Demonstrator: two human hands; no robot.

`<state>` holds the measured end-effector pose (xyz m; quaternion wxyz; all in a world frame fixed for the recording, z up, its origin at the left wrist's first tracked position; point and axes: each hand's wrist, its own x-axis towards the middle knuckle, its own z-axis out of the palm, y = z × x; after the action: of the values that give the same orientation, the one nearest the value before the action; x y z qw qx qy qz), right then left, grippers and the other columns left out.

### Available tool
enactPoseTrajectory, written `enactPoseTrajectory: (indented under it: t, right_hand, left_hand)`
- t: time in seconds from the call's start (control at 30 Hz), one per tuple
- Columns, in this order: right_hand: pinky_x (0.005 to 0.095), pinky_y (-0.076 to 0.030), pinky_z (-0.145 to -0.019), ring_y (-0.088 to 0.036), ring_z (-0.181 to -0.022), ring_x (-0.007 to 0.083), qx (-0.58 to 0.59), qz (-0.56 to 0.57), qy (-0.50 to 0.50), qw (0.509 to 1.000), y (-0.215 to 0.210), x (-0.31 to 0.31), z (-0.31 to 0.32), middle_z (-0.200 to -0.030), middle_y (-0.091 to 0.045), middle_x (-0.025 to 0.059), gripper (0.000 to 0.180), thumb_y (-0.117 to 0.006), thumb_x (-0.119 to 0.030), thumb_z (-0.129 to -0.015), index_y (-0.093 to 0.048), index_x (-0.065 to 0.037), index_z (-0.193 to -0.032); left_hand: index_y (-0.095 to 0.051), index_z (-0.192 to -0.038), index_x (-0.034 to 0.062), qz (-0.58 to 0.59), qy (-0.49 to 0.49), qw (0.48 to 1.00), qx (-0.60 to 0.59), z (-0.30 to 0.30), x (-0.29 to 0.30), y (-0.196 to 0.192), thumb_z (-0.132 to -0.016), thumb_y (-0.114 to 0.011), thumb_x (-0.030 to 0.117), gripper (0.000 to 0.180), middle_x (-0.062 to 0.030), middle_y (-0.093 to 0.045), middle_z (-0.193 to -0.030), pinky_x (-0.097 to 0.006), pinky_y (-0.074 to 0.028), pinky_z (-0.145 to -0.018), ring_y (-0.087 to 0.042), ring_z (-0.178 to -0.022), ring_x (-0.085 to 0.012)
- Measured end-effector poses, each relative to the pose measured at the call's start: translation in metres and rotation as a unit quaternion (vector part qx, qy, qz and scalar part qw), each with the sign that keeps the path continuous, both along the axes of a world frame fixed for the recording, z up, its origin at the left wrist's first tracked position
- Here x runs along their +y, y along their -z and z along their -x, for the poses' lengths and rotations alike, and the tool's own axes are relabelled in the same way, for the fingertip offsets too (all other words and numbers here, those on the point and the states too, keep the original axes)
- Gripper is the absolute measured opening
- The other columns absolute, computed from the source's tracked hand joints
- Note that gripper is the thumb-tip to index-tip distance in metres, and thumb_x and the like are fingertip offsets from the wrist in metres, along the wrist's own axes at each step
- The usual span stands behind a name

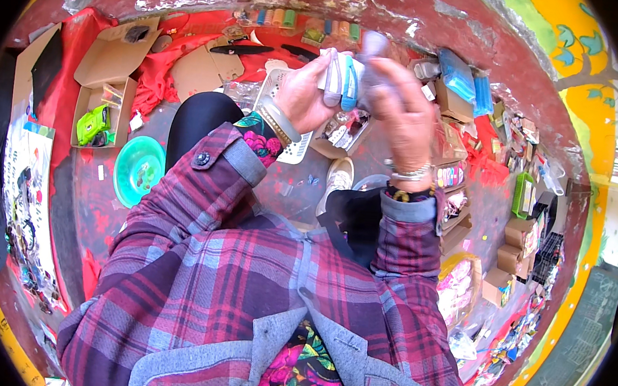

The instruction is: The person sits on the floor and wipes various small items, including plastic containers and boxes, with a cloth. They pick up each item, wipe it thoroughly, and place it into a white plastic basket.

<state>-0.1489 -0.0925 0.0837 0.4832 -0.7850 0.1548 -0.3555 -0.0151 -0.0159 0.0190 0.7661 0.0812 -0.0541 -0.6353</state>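
My left hand (304, 96) is raised in front of me, its fingers closed on a white card of hair clips (341, 83). Grey and blue elongated clips sit side by side on that card. Close on its right is my right hand (405, 116), smeared by motion, with the fingers bent toward the card. A blurred lilac-grey piece (373, 47) shows at the right fingertips; its kind is unclear, and so is whether the fingers grip it.
A green basin (139, 171) and an open cardboard box (102, 113) with a bright green item lie at left. A white perforated basket (297, 151) is beyond my left wrist. Blue plastic packs (457, 75) rest at far right, above cartons and scattered small goods.
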Motion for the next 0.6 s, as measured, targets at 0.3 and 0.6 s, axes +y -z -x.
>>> enactPoseTrajectory:
  t: [0.3,0.6]
  right_hand:
    - [0.0446,-0.022,-0.098,-0.045,-0.115,0.0246,0.087,0.354,0.065,0.929,0.052,0.014,-0.027,-0.118,-0.053,0.005,0.031,-0.054,-0.024,-0.083,-0.057,-0.016,-0.113]
    - [0.0403,-0.037,-0.091,-0.053,-0.103,0.0317,0.009,0.278,0.192,0.941,0.057,0.019,-0.043,-0.103,-0.059,0.0135,0.022,-0.051,-0.022,-0.085,-0.061,-0.007,-0.098]
  left_hand:
    - [-0.044,-0.118,0.0072,-0.044,-0.037,0.997,-0.05,0.016,0.007,-0.015,-0.091,-0.027,0.051,0.055,-0.0081,-0.049,-0.119,-0.036,-0.037,-0.096,-0.047,-0.111,-0.021]
    - [-0.042,-0.123,0.009,-0.027,-0.027,0.997,-0.068,0.027,0.005,-0.014,-0.093,-0.027,0.045,0.049,-0.0074,-0.047,-0.124,-0.033,-0.035,-0.097,-0.046,-0.112,-0.0181]
